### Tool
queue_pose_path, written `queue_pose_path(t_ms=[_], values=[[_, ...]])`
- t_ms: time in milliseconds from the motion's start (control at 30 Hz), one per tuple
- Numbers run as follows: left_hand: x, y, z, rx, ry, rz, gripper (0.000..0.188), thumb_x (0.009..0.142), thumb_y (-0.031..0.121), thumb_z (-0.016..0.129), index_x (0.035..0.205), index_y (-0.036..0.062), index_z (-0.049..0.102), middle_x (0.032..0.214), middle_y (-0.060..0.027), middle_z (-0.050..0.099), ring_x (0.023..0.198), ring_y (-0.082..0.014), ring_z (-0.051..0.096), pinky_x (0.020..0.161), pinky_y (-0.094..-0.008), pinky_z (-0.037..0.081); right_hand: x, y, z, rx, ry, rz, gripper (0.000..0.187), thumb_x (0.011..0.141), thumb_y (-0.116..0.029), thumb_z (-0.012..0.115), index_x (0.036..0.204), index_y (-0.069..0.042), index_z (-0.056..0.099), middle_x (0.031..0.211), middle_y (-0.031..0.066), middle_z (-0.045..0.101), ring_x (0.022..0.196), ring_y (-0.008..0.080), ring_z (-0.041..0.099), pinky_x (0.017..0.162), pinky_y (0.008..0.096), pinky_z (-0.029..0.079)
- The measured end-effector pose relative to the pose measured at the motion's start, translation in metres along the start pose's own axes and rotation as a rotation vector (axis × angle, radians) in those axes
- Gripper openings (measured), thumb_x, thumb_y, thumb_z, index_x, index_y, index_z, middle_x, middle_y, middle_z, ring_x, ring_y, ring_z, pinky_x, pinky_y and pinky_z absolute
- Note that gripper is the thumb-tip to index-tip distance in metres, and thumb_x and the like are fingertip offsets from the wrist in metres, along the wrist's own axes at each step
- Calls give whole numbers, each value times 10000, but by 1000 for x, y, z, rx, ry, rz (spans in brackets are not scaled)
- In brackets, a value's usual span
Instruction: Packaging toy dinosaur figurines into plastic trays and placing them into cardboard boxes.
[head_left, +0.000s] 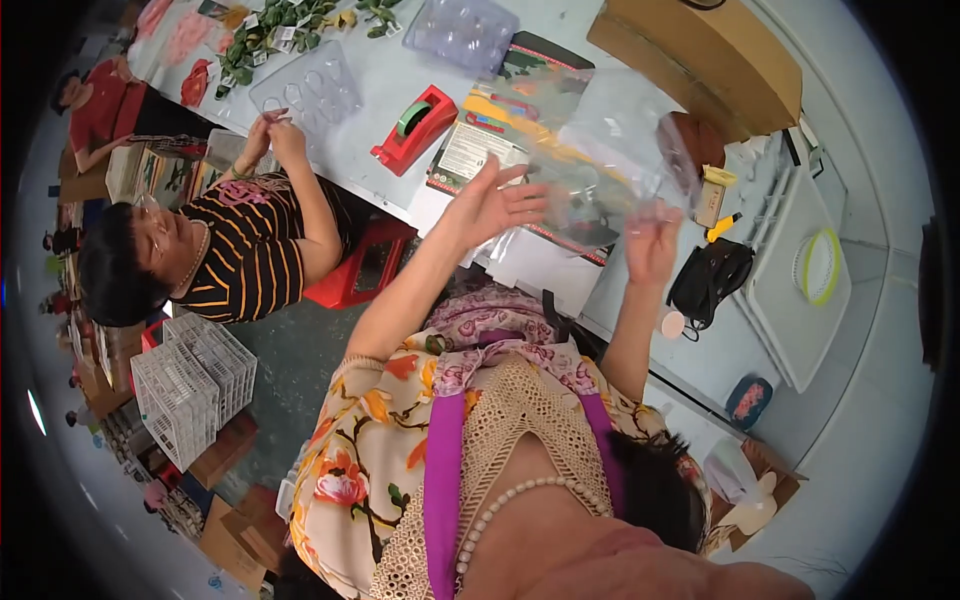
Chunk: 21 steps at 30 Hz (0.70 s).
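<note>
Over the table's front part, a clear plastic bag (625, 130) hangs spread out, its right side meeting my right hand (652, 245). The fingers of that hand are pinched together on the film. My left hand (497, 205) is beside the bag's left edge, fingers stretched and apart, palm turned toward the bag; nothing shows in it. Beneath the see-through bag lie printed cards (478, 150) in green, yellow and white. Glare on the film hides part of them.
Left of the cards stands a red tape dispenser (415, 130). Clear plastic trays (462, 32) lie farther back. A cardboard box (700, 60), a black pouch (710, 282) and a yellow cutter (723, 227) are to the right. At left, a co-worker in a striped shirt (245, 250) handles something small.
</note>
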<state>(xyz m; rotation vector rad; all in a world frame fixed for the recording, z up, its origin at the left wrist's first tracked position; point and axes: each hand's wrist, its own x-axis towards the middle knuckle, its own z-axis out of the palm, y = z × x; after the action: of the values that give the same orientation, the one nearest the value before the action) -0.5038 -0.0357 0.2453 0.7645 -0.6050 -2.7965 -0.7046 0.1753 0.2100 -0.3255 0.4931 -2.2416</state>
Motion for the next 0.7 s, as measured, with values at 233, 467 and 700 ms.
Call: queue_pose_path(t_ms=[233,467,700], values=[[-61,24,-31,-288,211,448,359,904,201,634,1192,21,519,1067,-130,621,960,-287,629,902,-483,506,-7,81,-1,-449,-119,425,226,987,-214,504,958,-5,586,926,83,614,869,215,624,810,374,522],[-129,31,-72,102,552,770,248,902,117,625,1102,4,532,957,-148,636,702,-233,657,651,-380,583,84,110,11,-1124,-207,751,214,941,-208,572,947,-12,656,798,26,633,762,119,600,695,274,496],[-159,-4,-80,258,888,728,139,890,145,645,921,34,568,832,-122,644,569,-169,584,498,-280,483,269,210,-25,-1493,-366,154,228,897,-207,606,1021,-32,686,781,5,657,702,82,582,663,245,478]])
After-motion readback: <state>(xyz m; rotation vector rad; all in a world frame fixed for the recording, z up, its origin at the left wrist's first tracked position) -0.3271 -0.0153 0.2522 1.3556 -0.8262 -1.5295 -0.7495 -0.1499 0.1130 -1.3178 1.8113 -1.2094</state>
